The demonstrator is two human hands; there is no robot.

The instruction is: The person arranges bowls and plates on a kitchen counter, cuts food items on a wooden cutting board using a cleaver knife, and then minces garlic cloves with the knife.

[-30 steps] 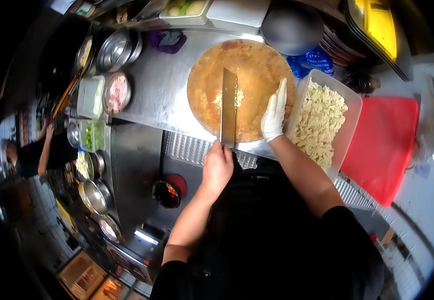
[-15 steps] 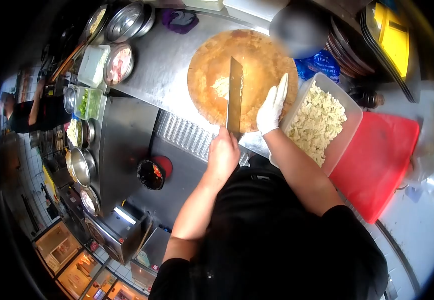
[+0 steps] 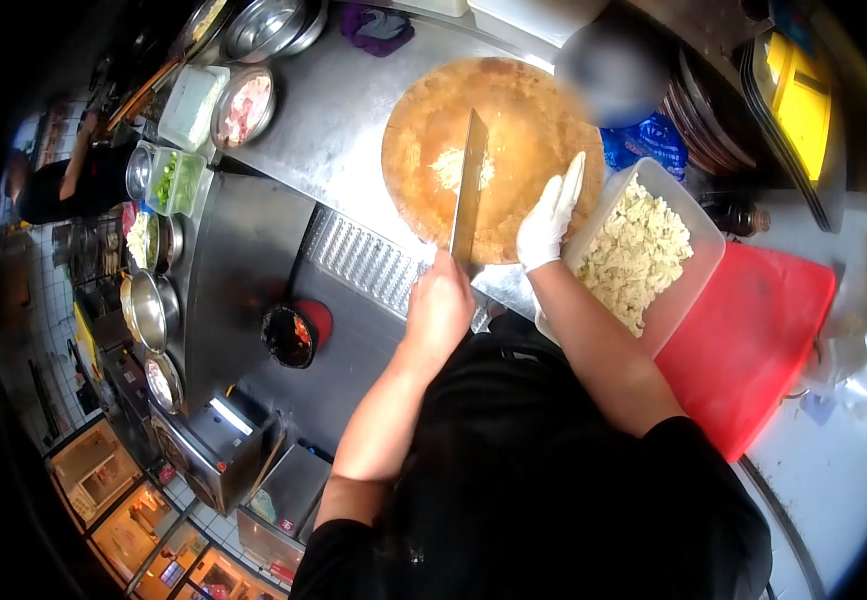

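My left hand (image 3: 441,310) is closed round the handle of a cleaver (image 3: 470,190). The blade stands edge-down over a small heap of pale minced bits (image 3: 448,168) on a round wooden chopping block (image 3: 419,110), with bits showing on both sides of it. In a white glove, my right hand (image 3: 550,218) lies at the block's right edge, open, fingers stretched out and holding nothing. Just right of it a translucent plastic tub (image 3: 689,275) holds chopped pale pieces (image 3: 636,250) that look like cauliflower.
A red board (image 3: 754,340) lies right of the tub. Behind it are stacked plates (image 3: 709,120) and a blue bag (image 3: 644,145). Bowls, including one of raw meat (image 3: 246,108), line the left counter. A lined bin (image 3: 294,335) stands below. Another person (image 3: 74,185) is far left.
The view has shifted slightly. Relative to the block, the cleaver has moved a little left, over the heap of bits. My gloved hand stays at the block's edge.
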